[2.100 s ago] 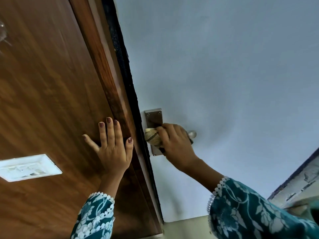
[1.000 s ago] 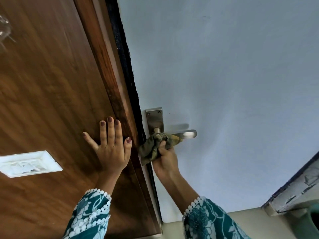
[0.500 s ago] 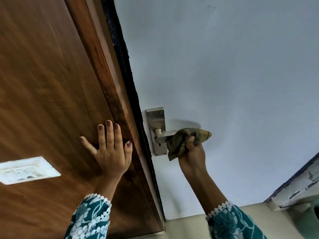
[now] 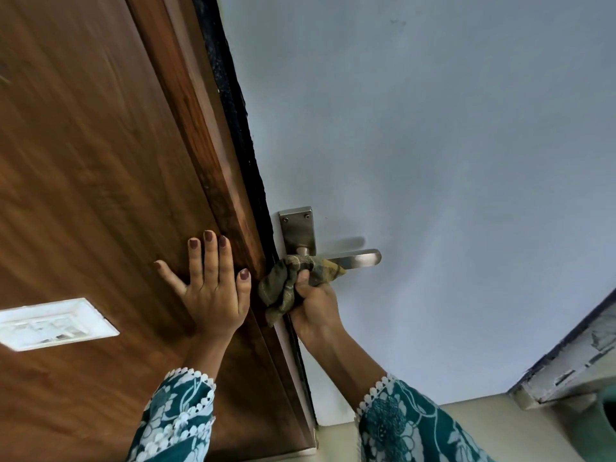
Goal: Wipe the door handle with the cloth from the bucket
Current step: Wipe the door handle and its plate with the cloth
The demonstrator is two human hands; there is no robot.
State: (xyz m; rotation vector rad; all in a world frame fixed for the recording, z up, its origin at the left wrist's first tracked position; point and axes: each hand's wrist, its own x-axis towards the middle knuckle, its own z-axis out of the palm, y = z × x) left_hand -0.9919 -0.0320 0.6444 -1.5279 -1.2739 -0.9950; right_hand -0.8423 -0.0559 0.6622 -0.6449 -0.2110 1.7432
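Note:
A steel lever door handle (image 4: pixel 358 258) on a rectangular backplate (image 4: pixel 297 228) sticks out from the pale blue door (image 4: pixel 433 161). My right hand (image 4: pixel 315 311) grips a crumpled olive checked cloth (image 4: pixel 293 281) wrapped around the inner end of the lever, close to the backplate. The lever's outer end is bare. My left hand (image 4: pixel 211 285) lies flat with fingers spread on the brown wooden panel (image 4: pixel 100 195), beside the door's edge. No bucket is in view.
A white switch plate (image 4: pixel 50 323) is set in the wooden panel at lower left. A dark strip (image 4: pixel 233 111) runs between wood and blue door. A chipped frame edge (image 4: pixel 566 361) and something green (image 4: pixel 606 425) sit at lower right.
My right hand has slid the cloth back along the lever from its outer tip to the end by the backplate. The left hand has stayed flat on the wood.

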